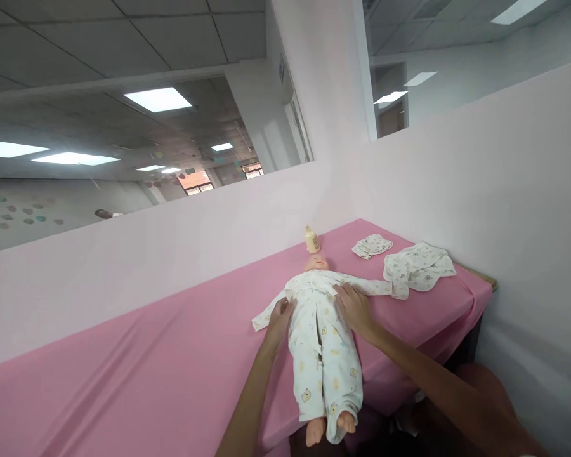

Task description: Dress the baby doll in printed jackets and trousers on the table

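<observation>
A pink-covered table (pixel 171 368) is bearing everything here, running under and around the baby doll (pixel 317 262), which is lying face up with its feet toward the person. Bear-print trousers (pixel 302 349) are covering the doll from waist to ankles; a long-sleeved white top (pixel 324 279) is spanning its chest, both sleeves stretching outward. To the doll's right, as the person is looking, a printed white garment (pixel 419 265) is lying loosely spread, one sleeve cuff reaching its edge.

The left hand (pixel 280 316) and right hand (pixel 353 306) are flanking the doll's waist, fingers curling over the cloth; whether they are pinching it or merely resting, I cannot tell. They seem to be arranging the waist, so working well is likely meaning moving both sides evenly, keeping the top's hem flat, and sparing the doll any tugging, since its feet (pixel 316 432) are lying at the table's near edge. The trouser hem on the right hand's side is hanging lower, so levelling the legs is probably deserving care.

A folded printed cloth (pixel 372 245) is lying beyond the doll's right shoulder side, and a cream bottle (pixel 312 241) is standing just past its head.
</observation>
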Available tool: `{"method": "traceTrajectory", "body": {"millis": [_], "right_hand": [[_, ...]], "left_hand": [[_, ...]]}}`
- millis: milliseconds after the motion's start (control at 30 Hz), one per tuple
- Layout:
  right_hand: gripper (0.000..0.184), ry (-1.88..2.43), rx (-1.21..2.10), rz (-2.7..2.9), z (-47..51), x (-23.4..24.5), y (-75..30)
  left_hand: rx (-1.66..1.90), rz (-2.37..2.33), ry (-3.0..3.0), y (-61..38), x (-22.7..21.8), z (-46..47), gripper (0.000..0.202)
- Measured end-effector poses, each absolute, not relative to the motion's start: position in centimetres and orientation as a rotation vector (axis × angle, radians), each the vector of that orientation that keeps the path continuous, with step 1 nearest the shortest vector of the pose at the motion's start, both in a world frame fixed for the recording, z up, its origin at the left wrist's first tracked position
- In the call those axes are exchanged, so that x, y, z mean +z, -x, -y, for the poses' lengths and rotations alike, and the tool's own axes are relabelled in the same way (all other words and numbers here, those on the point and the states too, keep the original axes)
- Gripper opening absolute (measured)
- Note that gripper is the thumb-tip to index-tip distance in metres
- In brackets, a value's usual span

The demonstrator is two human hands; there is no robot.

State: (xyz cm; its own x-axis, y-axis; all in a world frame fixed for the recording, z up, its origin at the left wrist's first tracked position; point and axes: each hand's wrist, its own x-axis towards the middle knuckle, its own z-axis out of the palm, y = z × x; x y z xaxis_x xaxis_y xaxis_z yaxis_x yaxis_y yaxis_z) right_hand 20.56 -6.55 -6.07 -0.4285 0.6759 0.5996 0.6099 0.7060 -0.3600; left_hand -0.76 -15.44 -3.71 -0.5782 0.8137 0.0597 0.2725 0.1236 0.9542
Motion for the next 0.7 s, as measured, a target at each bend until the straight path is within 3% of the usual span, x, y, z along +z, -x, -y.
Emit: {"method": "traceTrajectory", "body": {"millis": [100, 167, 400, 567, 700], "right_hand": [[0.028, 0.996, 0.111, 2.174, 6.1, -5.6, -19.2], [0.026, 0.969, 0.142, 2.154, 5.8, -5.5, -18.6], [0.028, 0.949, 0.612, 1.54, 6.0, -5.5, -19.3], [0.018, 0.759, 0.624, 1.871, 6.9, -7.9, -21.8], [0.025, 0.75, 0.539, 2.076, 6.6, -10.1, -23.7]], "left_hand": [[1.428, -2.031, -1.162, 0.7, -3.6, 15.7, 0.055], [1.431, -2.098, -1.277, 0.5, -3.8, 15.2, 0.041], [1.632, -2.156, -1.555, 0.5, -3.6, 15.6, 0.024], [1.234, -2.125, -2.168, 0.8, -4.9, 19.3, 0.018], [1.022, -2.272, -2.197, 1.2, -6.3, 20.9, 0.019]]}}
